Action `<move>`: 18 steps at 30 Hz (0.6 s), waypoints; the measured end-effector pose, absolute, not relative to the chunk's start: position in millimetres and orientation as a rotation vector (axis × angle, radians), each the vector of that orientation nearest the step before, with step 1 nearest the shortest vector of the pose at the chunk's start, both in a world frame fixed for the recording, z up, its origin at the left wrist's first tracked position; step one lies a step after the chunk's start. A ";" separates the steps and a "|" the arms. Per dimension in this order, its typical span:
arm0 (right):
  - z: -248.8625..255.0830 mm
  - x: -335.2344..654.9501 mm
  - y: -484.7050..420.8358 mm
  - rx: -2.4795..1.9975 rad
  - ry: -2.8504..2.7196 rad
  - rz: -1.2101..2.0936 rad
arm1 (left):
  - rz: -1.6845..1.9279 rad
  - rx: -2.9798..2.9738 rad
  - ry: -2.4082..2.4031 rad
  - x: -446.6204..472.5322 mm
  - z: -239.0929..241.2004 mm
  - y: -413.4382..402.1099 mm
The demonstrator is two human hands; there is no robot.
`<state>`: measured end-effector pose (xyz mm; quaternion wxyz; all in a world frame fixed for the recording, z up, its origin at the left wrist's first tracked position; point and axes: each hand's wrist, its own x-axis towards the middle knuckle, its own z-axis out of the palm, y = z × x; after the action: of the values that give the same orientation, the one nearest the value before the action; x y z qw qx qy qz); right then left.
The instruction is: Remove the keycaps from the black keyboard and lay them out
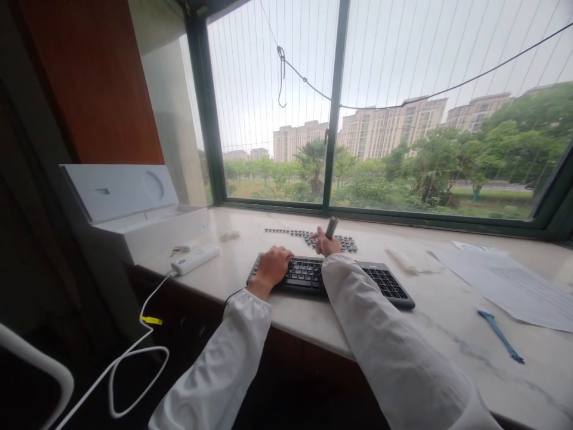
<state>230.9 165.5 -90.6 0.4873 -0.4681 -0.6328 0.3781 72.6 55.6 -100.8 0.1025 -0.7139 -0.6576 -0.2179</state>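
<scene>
A black keyboard [306, 276] lies on the marble counter, with its keycaps gone from the right-hand part. My left hand [272, 266] is over its left end, fingers bent down and gripping it; the thumb is hard to see. Beyond the keyboard's far edge, my right hand [326, 243] is closed around a dark, stubby cylinder-shaped handle [332, 227] that tilts up. Its lower end is hidden behind the hand. Loose keycaps [347, 243] are laid out in rows behind the keyboard, close to my right hand, which hides some of them.
An open white box [152, 230] stands at left. Near it is a white power strip [196, 259], its cord hanging off the counter edge. At right are a crumpled white tissue [414, 261], paper sheets [505, 280] and a blue plastic tool [500, 335]. A window closes the back.
</scene>
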 end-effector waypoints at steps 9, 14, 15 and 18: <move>-91.8 220.1 167.5 -0.733 -0.770 1.546 | -0.646 -2.163 -1.921 69.4 -100.5 52.5; -94.0 210.8 162.2 -0.564 -0.750 1.560 | -0.663 -2.170 -1.905 66.9 -104.1 55.9; -93.2 209.5 160.7 -0.533 -0.757 1.576 | -0.668 -2.167 -1.905 66.6 -104.8 56.7; -88.1 206.9 154.5 -0.495 -0.745 1.622 | -0.678 -2.160 -1.924 66.1 -106.6 58.3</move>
<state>206.9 154.5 -88.1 0.6009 -0.2137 -0.3214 0.7000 66.1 58.3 -106.6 0.0851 -0.7243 -0.6453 -0.2272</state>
